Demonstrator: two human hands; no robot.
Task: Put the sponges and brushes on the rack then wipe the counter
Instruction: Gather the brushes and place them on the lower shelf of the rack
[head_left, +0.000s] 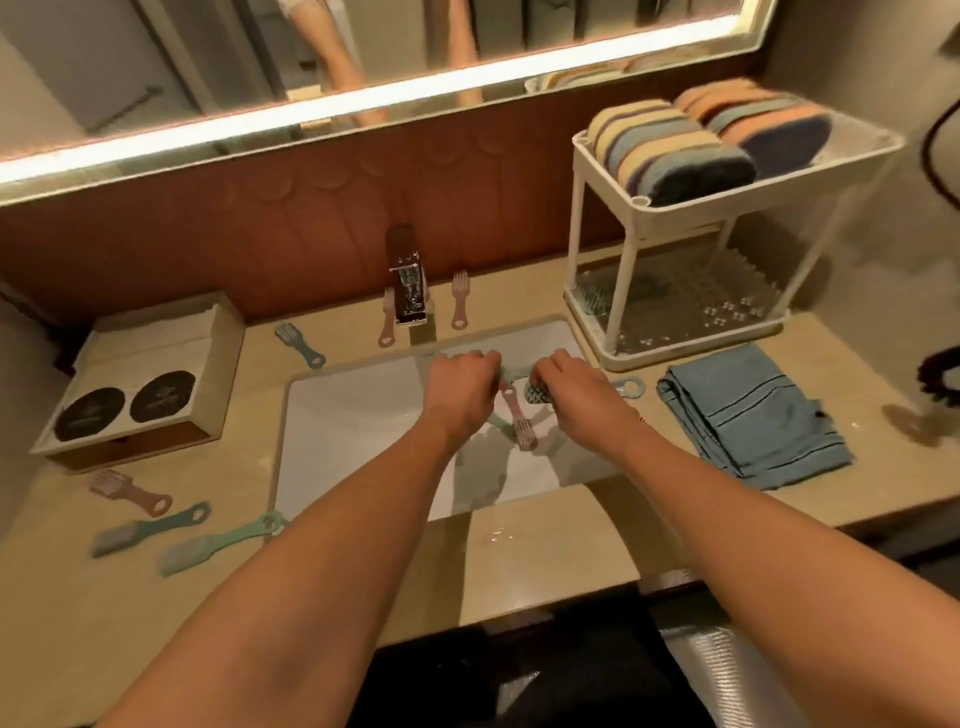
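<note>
Left hand (462, 387) curls round a pink brush (518, 418) hanging over the sink (353, 415); right hand (571, 389) grips a teal brush (537, 396) just beside it. Sponges (675, 150) fill the rack (727, 203) top shelf; other brushes (192, 545) lie scattered on the counter (519, 566), blue cloth (753, 415) near the rack

Sponges (675, 150) fill the rack's top shelf (691, 207); its lower shelf (685, 312) is open in front, behind the folded towel (753, 415)
</note>
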